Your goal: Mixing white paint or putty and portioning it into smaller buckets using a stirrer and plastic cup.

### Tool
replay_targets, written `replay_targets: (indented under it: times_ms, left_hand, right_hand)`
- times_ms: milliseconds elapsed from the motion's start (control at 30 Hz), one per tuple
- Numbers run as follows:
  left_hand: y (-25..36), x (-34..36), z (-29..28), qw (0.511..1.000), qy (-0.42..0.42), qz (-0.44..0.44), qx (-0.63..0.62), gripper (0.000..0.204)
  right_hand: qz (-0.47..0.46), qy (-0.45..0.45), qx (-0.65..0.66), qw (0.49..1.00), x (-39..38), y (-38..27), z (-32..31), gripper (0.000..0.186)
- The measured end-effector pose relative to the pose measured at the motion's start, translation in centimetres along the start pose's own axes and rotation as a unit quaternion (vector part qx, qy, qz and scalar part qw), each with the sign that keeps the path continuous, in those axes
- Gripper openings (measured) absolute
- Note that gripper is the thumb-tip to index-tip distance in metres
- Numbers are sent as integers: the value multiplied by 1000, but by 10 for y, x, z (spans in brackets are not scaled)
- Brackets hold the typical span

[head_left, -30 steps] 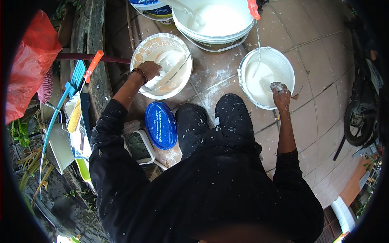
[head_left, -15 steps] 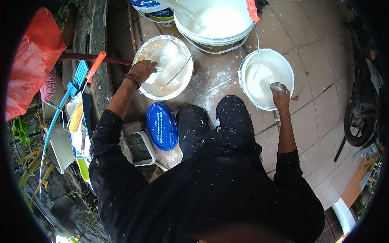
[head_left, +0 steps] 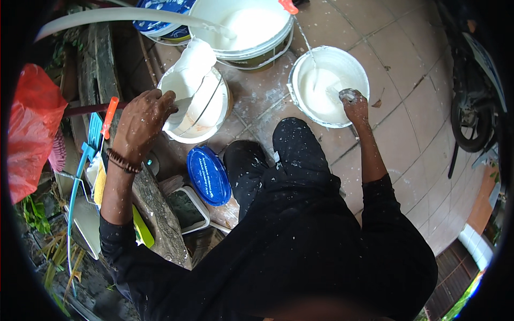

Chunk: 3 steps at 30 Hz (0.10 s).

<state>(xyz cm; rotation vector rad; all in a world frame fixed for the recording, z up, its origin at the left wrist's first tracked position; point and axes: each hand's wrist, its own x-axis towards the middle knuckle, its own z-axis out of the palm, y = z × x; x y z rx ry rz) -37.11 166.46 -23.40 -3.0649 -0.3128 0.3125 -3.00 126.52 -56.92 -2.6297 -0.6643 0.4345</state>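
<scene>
My left hand (head_left: 143,122), with a beaded bracelet at the wrist, is raised over the near left edge of a white bucket (head_left: 224,116). Its fingers are closed on a white scoop-like tool (head_left: 196,60) thickly coated in white paint; its exact shape is hard to make out. On the right, a smaller white bucket (head_left: 360,69) holds white paint (head_left: 320,100). My right hand (head_left: 354,105) is closed at this bucket's near right rim, around a paint-smeared tool handle (head_left: 348,94). The tool's lower end is lost in the paint.
A large paint bucket (head_left: 286,38) stands at the back, a long pale stick (head_left: 134,15) leaning out of it. A blue lid (head_left: 209,175) lies by my left knee. Further left are a wooden beam (head_left: 147,198), a red plastic bag (head_left: 35,128) and painting tools. A motorcycle (head_left: 471,120) stands far right.
My left hand has risen toward me and left, lifting the paint-coated tool up from inside the left bucket. My right hand stays closed at the right bucket. The whole view has shifted.
</scene>
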Motion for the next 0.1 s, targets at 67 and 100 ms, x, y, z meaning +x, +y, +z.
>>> replay_targets:
  times_ms: [67, 100]
  left_hand:
    - [27, 13, -19, 999, -13, 29, -4, 21]
    - [39, 20, -26, 999, -27, 43, -4, 20]
  right_hand:
    - [23, -7, 11, 1000, -1, 9, 3, 58]
    - [20, -30, 1, 999, 0, 12, 4, 60]
